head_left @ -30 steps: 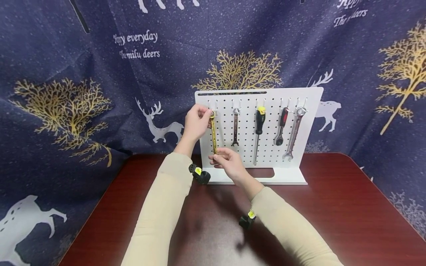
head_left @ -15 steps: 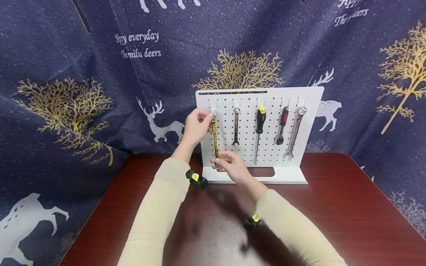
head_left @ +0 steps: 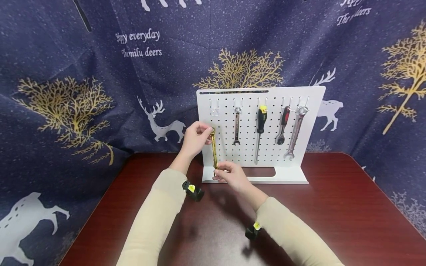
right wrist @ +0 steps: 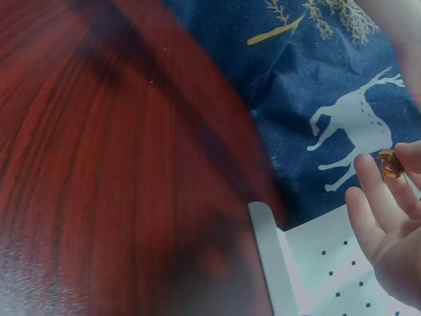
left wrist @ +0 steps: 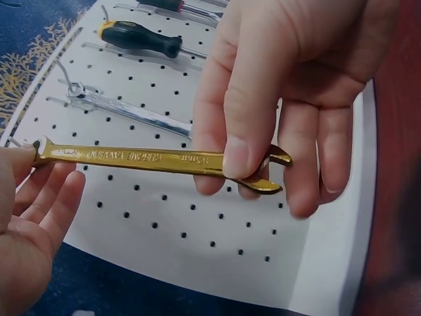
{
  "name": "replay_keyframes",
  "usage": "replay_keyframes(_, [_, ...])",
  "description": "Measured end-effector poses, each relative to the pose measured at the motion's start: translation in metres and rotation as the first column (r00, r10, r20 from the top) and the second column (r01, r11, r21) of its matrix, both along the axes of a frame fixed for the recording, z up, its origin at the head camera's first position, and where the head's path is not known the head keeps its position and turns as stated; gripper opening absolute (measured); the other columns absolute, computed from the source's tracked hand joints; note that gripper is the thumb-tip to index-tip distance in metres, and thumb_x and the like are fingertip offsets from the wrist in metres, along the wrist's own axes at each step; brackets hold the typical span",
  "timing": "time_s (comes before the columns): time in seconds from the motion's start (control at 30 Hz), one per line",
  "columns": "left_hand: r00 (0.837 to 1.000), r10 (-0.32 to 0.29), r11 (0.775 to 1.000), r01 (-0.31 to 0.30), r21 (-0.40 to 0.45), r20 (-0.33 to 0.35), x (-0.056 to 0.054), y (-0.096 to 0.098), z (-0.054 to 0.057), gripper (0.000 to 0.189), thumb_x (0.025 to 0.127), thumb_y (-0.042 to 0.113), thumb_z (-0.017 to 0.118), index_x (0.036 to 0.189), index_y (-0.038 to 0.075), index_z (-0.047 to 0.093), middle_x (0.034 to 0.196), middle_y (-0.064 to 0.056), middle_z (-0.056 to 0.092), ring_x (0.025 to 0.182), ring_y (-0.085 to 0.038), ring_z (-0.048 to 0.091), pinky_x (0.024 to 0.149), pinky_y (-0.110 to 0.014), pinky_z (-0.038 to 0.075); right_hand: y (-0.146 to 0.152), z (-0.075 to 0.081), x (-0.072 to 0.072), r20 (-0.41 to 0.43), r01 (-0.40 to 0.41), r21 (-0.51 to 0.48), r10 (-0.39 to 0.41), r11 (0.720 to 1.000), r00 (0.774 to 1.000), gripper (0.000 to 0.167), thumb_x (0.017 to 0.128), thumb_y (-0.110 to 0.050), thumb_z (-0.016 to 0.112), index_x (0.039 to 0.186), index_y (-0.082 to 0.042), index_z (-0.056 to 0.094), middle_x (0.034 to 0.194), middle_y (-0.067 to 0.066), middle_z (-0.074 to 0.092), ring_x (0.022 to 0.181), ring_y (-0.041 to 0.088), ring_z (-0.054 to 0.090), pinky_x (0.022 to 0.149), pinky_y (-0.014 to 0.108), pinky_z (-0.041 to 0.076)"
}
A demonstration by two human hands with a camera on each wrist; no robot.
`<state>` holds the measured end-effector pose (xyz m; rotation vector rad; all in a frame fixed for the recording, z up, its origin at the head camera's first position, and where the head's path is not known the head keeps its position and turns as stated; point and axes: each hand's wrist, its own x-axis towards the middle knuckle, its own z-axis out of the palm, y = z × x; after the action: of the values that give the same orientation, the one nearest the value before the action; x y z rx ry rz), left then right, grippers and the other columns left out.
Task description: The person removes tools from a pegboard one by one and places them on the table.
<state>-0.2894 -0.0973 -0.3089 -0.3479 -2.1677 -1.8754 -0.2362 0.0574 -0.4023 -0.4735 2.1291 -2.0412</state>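
Observation:
A gold combination wrench (left wrist: 138, 158) is held between both hands in front of the white pegboard (head_left: 226, 147). My left hand (head_left: 195, 139) pinches its ring end at the top in the head view. My right hand (head_left: 231, 176) pinches the lower, open-jaw end between thumb and fingers; the left wrist view shows that thumb (left wrist: 238, 155) lying across the wrench just behind its jaw. In the right wrist view only a small gold end (right wrist: 391, 163) shows by the fingers. Above the left hand, a wire hook (head_left: 214, 107) on the board carries nothing.
Along the board hang a small silver wrench (head_left: 237, 125), a black-and-yellow screwdriver (head_left: 261, 120), a red-and-black ratchet (head_left: 284, 118) and a large wrench (head_left: 296, 133). The board's base (head_left: 289, 177) stands on the reddish wooden table (head_left: 332, 207), before a patterned blue cloth (head_left: 186, 55).
Both hands have moved down with the gold wrench. Its ring end, at the hook a second ago, is now well below it. The other tools have stayed in place.

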Motion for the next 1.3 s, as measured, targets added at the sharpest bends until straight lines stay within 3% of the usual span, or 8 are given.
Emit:
replay_keyframes(0.17, [0.999,0.000,0.999,-0.002,0.034,0.051,0.005,-0.003,-0.014,0.013,0.090,0.005,0.061,0.098,-0.004,0.055,0.077,-0.003,0.062,0.061,-0.006,0.061,0.060,-0.024,0.058,0.002,-0.009,0.004,-0.011,-0.004,0.045,0.005,0.999,1.000,0.029,0.089,-0.002,0.060,0.113,0.014,0.056,0.100,0.027,0.066,0.075,0.010,0.067,0.081,0.054,0.055])
replay_keyframes(0.4, [0.992,0.004,0.997,-0.014,0.080,0.122,0.009,-0.008,-0.039,0.015,0.089,0.000,0.061,0.102,-0.006,0.056,0.075,0.000,0.061,0.062,-0.006,0.061,0.060,-0.022,0.058,0.001,-0.022,0.010,-0.032,-0.019,0.058,0.021,0.998,0.999,0.033,0.085,0.002,0.063,0.116,0.008,0.055,0.087,0.025,0.067,0.071,0.013,0.064,0.073,0.051,0.057])
replay_keyframes(0.67, [0.985,-0.004,0.996,-0.011,0.086,0.172,0.014,-0.011,-0.060,0.017,0.088,-0.003,0.061,0.104,-0.007,0.056,0.079,-0.002,0.061,0.063,-0.006,0.062,0.064,-0.029,0.060,0.002,-0.039,0.014,-0.035,-0.028,0.121,0.033,0.992,0.999,0.030,0.085,-0.002,0.065,0.111,0.010,0.056,0.088,0.031,0.067,0.071,0.018,0.065,0.064,0.034,0.057])
replay_keyframes(0.8, [0.979,-0.009,0.996,-0.010,0.092,0.201,0.017,-0.012,-0.069,0.018,0.088,-0.004,0.060,0.105,-0.007,0.056,0.084,-0.008,0.063,0.064,-0.006,0.062,0.065,-0.027,0.059,0.002,-0.040,0.020,-0.025,-0.044,0.143,0.048,0.989,0.999,0.030,0.085,-0.003,0.065,0.110,0.011,0.057,0.089,0.027,0.069,0.070,0.016,0.064,0.064,0.036,0.058])
replay_keyframes(0.87, [0.978,-0.011,0.995,-0.011,0.103,0.209,0.019,-0.013,-0.073,0.018,0.087,-0.005,0.060,0.105,-0.007,0.056,0.085,-0.009,0.063,0.064,-0.007,0.062,0.068,-0.033,0.060,0.001,-0.038,0.024,-0.020,-0.058,0.149,0.062,0.987,0.998,0.027,0.084,-0.002,0.064,0.108,0.012,0.058,0.089,0.028,0.069,0.070,0.024,0.065,0.064,0.042,0.058])
replay_keyframes(1.0, [0.974,-0.004,0.994,-0.022,0.111,0.226,0.021,-0.014,-0.085,0.018,0.087,-0.005,0.061,0.104,-0.008,0.057,0.084,-0.010,0.063,0.064,-0.008,0.062,0.066,-0.031,0.060,0.000,-0.043,0.027,0.009,-0.093,0.142,0.092,0.986,0.996,0.025,0.084,0.001,0.062,0.106,0.013,0.059,0.088,0.029,0.068,0.068,0.028,0.066,0.063,0.049,0.057])
replay_keyframes(1.1, [0.972,0.007,0.994,-0.031,0.102,0.234,0.023,-0.016,-0.094,0.018,0.087,-0.004,0.061,0.104,-0.007,0.057,0.086,-0.012,0.065,0.064,-0.007,0.063,0.066,-0.033,0.060,-0.001,-0.054,0.025,0.043,-0.122,0.130,0.117,0.984,0.992,0.026,0.084,0.001,0.062,0.106,0.015,0.057,0.086,0.028,0.069,0.065,0.021,0.065,0.059,0.047,0.057])
replay_keyframes(1.3, [0.965,0.014,0.996,-0.036,0.081,0.262,0.027,-0.017,-0.109,0.018,0.087,-0.003,0.062,0.105,-0.006,0.059,0.089,-0.015,0.067,0.065,-0.008,0.064,0.076,-0.052,0.057,-0.004,-0.062,0.027,0.068,-0.151,0.193,0.140,0.970,0.988,0.019,0.084,0.001,0.061,0.099,0.012,0.058,0.083,0.030,0.068,0.064,0.024,0.065,0.053,0.042,0.055])
